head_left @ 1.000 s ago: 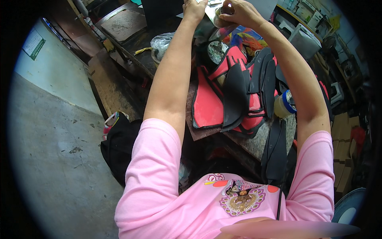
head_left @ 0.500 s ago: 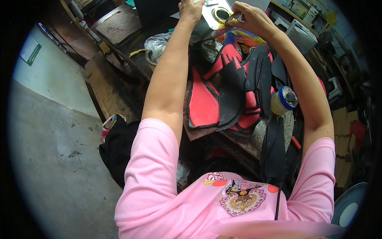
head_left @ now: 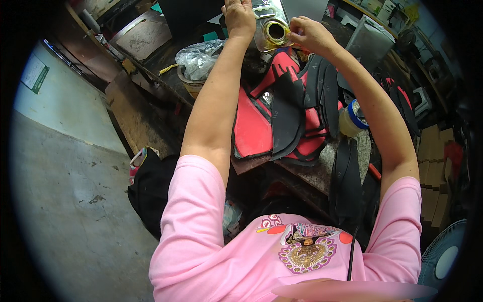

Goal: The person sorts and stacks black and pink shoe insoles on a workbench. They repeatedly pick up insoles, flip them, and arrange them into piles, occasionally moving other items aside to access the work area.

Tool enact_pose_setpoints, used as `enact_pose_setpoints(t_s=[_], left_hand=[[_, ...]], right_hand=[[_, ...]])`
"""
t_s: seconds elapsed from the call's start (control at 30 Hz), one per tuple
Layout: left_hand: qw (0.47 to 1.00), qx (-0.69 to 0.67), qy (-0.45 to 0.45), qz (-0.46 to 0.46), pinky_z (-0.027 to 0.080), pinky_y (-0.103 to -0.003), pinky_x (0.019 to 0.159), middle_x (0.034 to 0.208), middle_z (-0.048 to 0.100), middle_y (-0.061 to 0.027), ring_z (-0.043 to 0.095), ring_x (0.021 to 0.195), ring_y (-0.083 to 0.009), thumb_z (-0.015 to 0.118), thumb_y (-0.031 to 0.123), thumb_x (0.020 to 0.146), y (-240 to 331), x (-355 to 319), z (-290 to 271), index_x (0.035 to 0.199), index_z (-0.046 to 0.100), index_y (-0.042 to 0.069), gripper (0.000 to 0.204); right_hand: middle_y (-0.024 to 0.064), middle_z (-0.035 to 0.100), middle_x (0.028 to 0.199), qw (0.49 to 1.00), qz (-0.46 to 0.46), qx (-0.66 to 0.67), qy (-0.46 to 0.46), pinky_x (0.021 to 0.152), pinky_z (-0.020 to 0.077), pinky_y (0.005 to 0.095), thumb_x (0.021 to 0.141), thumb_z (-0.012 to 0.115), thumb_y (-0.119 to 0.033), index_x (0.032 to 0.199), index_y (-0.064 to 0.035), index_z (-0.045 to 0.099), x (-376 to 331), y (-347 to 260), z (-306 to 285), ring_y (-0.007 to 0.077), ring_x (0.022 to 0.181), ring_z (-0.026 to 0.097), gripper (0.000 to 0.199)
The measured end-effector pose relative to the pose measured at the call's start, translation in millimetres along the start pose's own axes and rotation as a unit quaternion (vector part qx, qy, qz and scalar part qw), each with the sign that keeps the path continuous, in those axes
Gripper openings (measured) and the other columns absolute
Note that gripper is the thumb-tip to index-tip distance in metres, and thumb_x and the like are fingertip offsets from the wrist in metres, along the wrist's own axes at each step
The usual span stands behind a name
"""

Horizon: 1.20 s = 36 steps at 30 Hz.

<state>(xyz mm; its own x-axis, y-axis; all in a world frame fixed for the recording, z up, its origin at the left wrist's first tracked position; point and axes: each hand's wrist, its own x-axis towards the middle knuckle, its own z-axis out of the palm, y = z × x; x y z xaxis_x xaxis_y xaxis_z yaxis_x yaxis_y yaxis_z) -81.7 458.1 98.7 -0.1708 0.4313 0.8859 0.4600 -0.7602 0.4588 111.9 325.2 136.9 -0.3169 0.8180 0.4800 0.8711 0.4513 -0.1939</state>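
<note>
A metal can (head_left: 264,41) with a round, yellow-stained opening and a top handle stands at the top edge of the view. My left hand (head_left: 239,19) is closed on the can's left side; its fingertips are partly cut off by the frame. My right hand (head_left: 313,36) is at the can's right corner, fingers curled and pinched right beside the opening; what they hold, if anything, is hidden. Closer to me lie red shaped pieces (head_left: 253,132) and black shaped pieces (head_left: 288,113), stacked over one another.
A clear plastic bag (head_left: 197,59) sits on a tub left of my left forearm. A jar with a blue rim (head_left: 352,120) stands by my right forearm. Black strips (head_left: 347,176) hang at the bench's near edge. A fan (head_left: 443,256) is at lower right.
The can's top and opening have come further into view, slightly nearer me. My right hand has lowered a little; the dark thing it held at the opening no longer shows.
</note>
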Motion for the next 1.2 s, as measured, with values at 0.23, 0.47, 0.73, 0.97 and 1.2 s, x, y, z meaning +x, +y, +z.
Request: enact_pose_setpoints(t_s=[0.23,0.47,0.73,0.97,1.2], left_hand=[[1.0,0.002,0.008,0.003,0.042,-0.05,0.093,0.112,0.061,-0.0241,0.055,0.105,-0.0437,0.048,0.02,0.1,-4.6,7.7,3.5,0.112,0.06,0.002,0.025],[0.999,0.035,-0.01,-0.004,0.043,-0.051,0.091,0.11,0.061,-0.0235,0.055,0.104,-0.0444,0.048,0.021,0.1,-8.8,13.7,7.8,0.112,0.06,0.003,0.025],[0.998,0.036,-0.026,-0.05,0.045,-0.051,0.091,0.115,0.06,-0.0197,0.055,0.107,-0.0431,0.047,0.025,0.1,4.4,8.3,2.2,0.112,0.06,0.006,0.026],[0.997,0.032,-0.036,-0.058,0.045,-0.051,0.092,0.116,0.06,-0.0203,0.055,0.107,-0.0433,0.046,0.026,0.101,11.1,2.8,-4.8,0.115,0.058,0.007,0.027],[0.998,0.025,-0.019,-0.048,0.044,-0.052,0.092,0.116,0.06,-0.0213,0.055,0.107,-0.0444,0.047,0.025,0.1,-2.1,6.3,3.0,0.115,0.058,0.006,0.027]], right_hand=[[0.0087,0.064,0.093,0.996,0.06,-0.064,0.006,0.083,0.0523,0.0378,0.092,0.06,-0.026,0.114,-0.0157,0.066,1.9,-9.0,2.8,0.0253,0.09,0.066,0.025],[0.0119,0.069,0.086,0.956,0.058,-0.2,-0.207,0.077,0.0586,0.0432,0.093,0.05,-0.02,0.14,-0.0328,0.057,39.8,-33.3,-14.6,0.0283,0.081,0.071,0.049],[0.0286,0.068,0.093,0.879,0.247,-0.172,-0.37,0.055,0.0628,0.0436,0.084,0.039,0.006,0.154,-0.0277,0.034,59.6,-75.2,-26.4,0.035,0.059,0.071,0.078],[0.0297,0.068,0.101,0.822,0.316,-0.23,-0.414,0.054,0.0632,0.0411,0.085,0.044,0.002,0.143,-0.0213,0.049,79.6,-49.9,6.3,0.0349,0.06,0.071,0.063],[0.0236,0.069,0.096,0.922,0.215,-0.059,-0.318,0.059,0.0611,0.0427,0.093,0.048,-0.007,0.136,-0.0038,0.055,56.6,-65.8,-34.9,0.0307,0.059,0.07,0.043]])
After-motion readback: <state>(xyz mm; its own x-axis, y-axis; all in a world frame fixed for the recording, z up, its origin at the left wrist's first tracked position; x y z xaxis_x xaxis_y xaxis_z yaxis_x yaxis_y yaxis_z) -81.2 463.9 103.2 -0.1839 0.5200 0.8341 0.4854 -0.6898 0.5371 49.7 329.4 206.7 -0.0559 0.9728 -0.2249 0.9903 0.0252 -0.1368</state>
